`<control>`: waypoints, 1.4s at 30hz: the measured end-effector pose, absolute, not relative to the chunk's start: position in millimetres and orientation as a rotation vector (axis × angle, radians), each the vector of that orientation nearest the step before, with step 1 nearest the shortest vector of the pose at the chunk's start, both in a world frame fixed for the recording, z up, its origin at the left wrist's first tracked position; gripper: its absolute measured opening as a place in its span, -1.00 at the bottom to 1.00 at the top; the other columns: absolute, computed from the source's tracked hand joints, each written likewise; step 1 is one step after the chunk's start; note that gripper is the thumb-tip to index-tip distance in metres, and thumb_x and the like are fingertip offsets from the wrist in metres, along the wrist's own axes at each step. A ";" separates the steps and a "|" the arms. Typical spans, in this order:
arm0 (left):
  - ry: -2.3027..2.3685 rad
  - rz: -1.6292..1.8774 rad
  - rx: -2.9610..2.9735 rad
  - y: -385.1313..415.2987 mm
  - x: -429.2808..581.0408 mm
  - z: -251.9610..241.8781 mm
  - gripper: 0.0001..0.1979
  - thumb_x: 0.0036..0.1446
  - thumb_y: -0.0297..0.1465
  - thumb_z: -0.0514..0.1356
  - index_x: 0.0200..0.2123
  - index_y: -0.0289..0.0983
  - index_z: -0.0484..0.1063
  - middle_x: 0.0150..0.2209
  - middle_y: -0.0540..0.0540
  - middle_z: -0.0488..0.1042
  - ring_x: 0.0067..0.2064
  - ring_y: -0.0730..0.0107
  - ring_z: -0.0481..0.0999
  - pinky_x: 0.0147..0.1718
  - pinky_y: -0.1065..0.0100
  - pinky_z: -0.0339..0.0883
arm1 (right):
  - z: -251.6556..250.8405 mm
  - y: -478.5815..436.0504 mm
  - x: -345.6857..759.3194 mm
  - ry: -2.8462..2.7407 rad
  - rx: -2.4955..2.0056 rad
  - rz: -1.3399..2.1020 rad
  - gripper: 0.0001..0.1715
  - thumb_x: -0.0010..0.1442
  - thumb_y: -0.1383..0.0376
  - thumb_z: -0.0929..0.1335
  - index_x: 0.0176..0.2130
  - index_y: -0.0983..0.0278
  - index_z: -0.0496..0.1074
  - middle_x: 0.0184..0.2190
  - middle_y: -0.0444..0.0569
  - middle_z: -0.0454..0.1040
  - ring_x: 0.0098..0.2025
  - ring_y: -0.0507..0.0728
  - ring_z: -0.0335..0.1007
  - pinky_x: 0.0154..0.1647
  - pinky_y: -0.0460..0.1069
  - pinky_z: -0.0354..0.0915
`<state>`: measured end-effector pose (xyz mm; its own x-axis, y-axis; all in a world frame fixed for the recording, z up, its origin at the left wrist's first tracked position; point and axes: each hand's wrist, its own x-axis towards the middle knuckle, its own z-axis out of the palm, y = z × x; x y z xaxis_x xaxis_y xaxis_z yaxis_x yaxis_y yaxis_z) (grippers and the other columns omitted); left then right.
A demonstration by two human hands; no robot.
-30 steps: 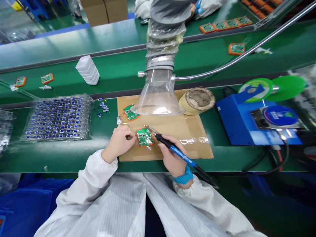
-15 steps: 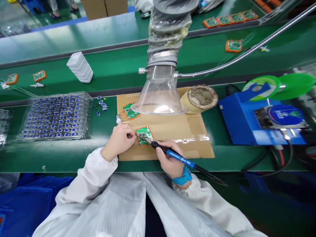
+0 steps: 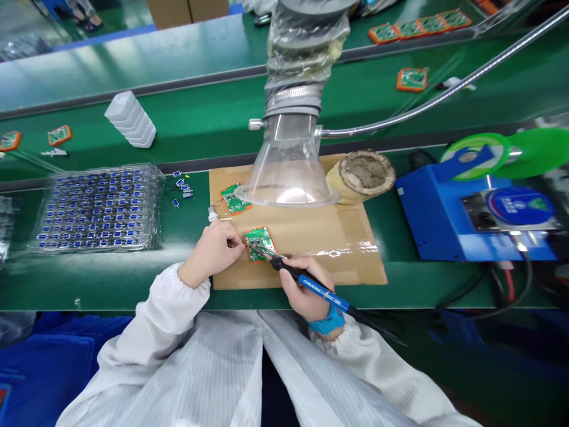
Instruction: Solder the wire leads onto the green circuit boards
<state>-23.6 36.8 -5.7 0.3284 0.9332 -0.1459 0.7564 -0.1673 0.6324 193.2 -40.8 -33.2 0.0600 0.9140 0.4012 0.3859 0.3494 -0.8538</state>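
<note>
My right hand (image 3: 308, 287) is wrapped round a blue and black soldering iron (image 3: 320, 289). Its tip meets the left part of a green circuit board (image 3: 259, 240) with an orange edge. Pinched fingers of my left hand (image 3: 219, 249) are at that board's left edge; what they hold is too small to make out. Just above this hand lies a white connector (image 3: 213, 214) with a thin wire. Behind, a second green circuit board (image 3: 235, 198) is partly under the clear fume hood (image 3: 287, 172). Both boards rest on a cardboard sheet (image 3: 329, 237).
Left stands a clear tray (image 3: 98, 207) of small blue parts, with several loose blue parts (image 3: 182, 187) beside it. A round tan pot (image 3: 362, 178) and a blue solder station (image 3: 466, 213) stand right. Behind runs a green conveyor (image 3: 200, 112) carrying boards and a white ribbed block (image 3: 131, 120).
The white block and the boards on the conveyor have shifted left. My hands and the soldering iron stay almost in place at the board.
</note>
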 end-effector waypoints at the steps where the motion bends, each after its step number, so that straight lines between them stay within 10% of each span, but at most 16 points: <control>1: 1.475 0.375 1.977 36.9 -23.9 -6.0 -0.81 0.08 -0.52 0.29 -0.57 -0.25 0.50 -0.40 -0.04 0.52 -0.20 0.26 0.43 -0.08 0.19 0.29 | -33.8 -40.8 193.5 -1.524 -1.212 0.606 -0.91 0.21 0.33 0.41 -0.22 0.17 0.46 -0.38 -0.08 0.55 -0.36 0.12 0.53 -0.32 0.02 0.45; 33: 1.495 0.396 1.942 36.8 -24.2 -4.9 -0.78 0.02 -0.58 0.30 -0.60 -0.25 0.44 -0.43 -0.04 0.48 -0.20 0.25 0.41 -0.11 0.20 0.32 | -47.9 -28.5 227.4 -1.075 -1.351 0.411 -0.84 0.24 0.20 0.42 -0.23 0.24 0.47 -0.37 -0.11 0.48 -0.46 0.08 0.48 -0.35 0.03 0.42; 42: 1.418 0.335 2.114 30.6 -25.4 -0.1 -0.85 0.07 -0.53 0.26 -0.52 -0.26 0.45 -0.30 -0.12 0.45 -0.15 0.20 0.40 -0.05 0.13 0.35 | -31.8 22.4 266.3 -1.054 -1.473 0.282 -0.60 0.30 0.07 0.38 0.05 0.20 0.44 -0.14 0.00 0.49 -0.38 0.11 0.47 -0.27 0.12 0.46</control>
